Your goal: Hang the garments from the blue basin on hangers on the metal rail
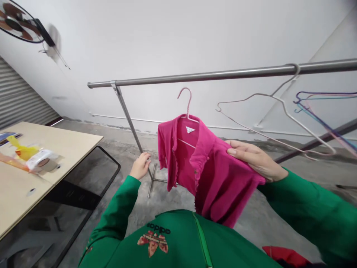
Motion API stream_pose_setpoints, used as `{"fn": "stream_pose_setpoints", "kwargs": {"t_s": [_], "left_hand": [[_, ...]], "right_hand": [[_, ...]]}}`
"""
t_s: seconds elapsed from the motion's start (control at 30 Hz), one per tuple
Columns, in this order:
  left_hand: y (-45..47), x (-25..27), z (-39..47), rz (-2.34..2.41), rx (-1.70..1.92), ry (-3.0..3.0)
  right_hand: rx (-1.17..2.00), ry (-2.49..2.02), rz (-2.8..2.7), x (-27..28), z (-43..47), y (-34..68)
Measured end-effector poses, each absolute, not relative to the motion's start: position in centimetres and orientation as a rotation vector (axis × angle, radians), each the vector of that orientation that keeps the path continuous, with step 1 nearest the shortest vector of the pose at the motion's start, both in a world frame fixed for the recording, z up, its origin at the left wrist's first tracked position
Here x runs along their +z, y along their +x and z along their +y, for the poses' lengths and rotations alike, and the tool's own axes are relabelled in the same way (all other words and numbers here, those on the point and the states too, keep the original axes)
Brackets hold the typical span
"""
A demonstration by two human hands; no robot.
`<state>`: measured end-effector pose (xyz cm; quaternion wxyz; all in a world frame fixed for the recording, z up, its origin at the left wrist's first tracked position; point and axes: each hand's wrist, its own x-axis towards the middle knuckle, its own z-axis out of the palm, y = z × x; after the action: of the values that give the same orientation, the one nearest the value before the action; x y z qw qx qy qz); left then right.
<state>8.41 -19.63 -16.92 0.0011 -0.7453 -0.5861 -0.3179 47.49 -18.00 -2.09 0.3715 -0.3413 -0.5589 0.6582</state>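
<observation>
A bright pink button-up shirt (220, 182) with ruffled front edges hangs open on a pale pink hanger (189, 104). The hanger's hook is below the metal rail and apart from it. My right hand (253, 158) pinches the shirt at its shoulder and sleeve on the right side, thumb in front. To the left of the shirt, my left hand (141, 165) is raised with its fingers curled; it is apart from the cloth, near the rack's leg, and I see nothing in it.
A metal clothes rail (195, 77) crosses the view. A bare white hanger (279, 97) and several coloured hangers (329, 95) hang at right. A wooden table (75, 137) at left bears plastic packets (41, 160). A wall fan (16, 22) is above. Red cloth (287, 256) lies low at right.
</observation>
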Motion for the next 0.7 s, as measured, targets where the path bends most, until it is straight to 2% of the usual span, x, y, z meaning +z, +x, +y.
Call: {"fn": "stream_pose_setpoints", "kwargs": {"t_s": [0.2,0.4,0.7], "left_hand": [[7.4,-20.0,-22.3,-1.875,-0.982,-2.419],[5.7,-21.5,-24.3,-1.991,-0.935,-2.404],[3.7,-24.8,-26.2,-2.156,-0.89,-2.366]], "right_hand": [[1.625,-0.609,-1.481,-0.9,-15.2,37.9],[1.535,-0.409,-1.532,-2.0,-12.5,28.5],[1.001,-0.653,-1.739,-4.3,-7.4,19.7]]}}
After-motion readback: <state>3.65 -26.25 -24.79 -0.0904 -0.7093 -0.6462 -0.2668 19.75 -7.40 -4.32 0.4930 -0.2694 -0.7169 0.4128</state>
